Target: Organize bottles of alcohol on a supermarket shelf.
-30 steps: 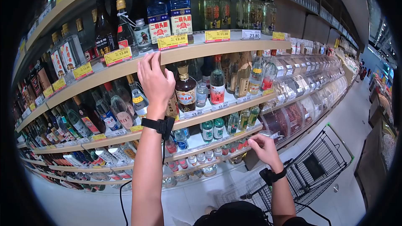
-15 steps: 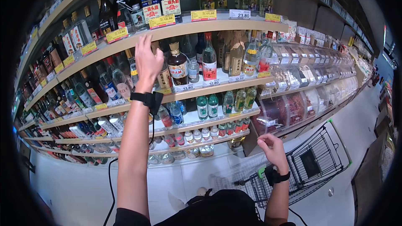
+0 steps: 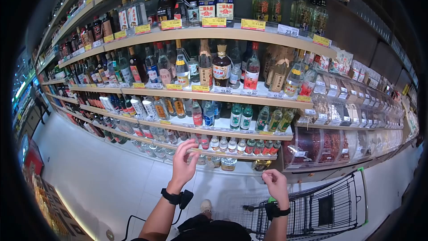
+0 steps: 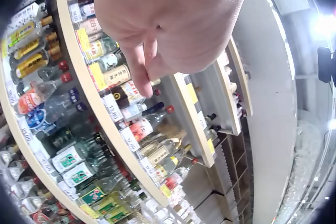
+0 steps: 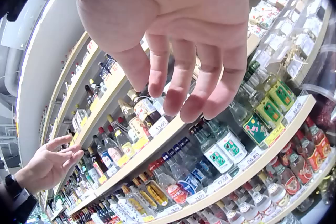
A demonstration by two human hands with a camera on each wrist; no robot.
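In the head view my left hand hangs in front of the lower shelves, holding nothing, its fingers loosely bent. The small bottles of a low shelf stand just beyond it. My right hand is held low above the shopping cart, fingers loosely curled with nothing in them. The right wrist view shows those fingers hanging apart. Round the middle shelf stand a dark brown bottle with a gold cap, a clear bottle with a red cap and green-labelled bottles.
Price tags line the curved wooden shelf edges. Two blue bottles stand higher up. Clear bulk bins with dried goods adjoin the shelves at right. Pale tiled floor spreads at left, and a person is at far left.
My left hand has come down and away from the upper shelf edge to the lower shelves. The head view has turned left. The right hand stays low by the cart.
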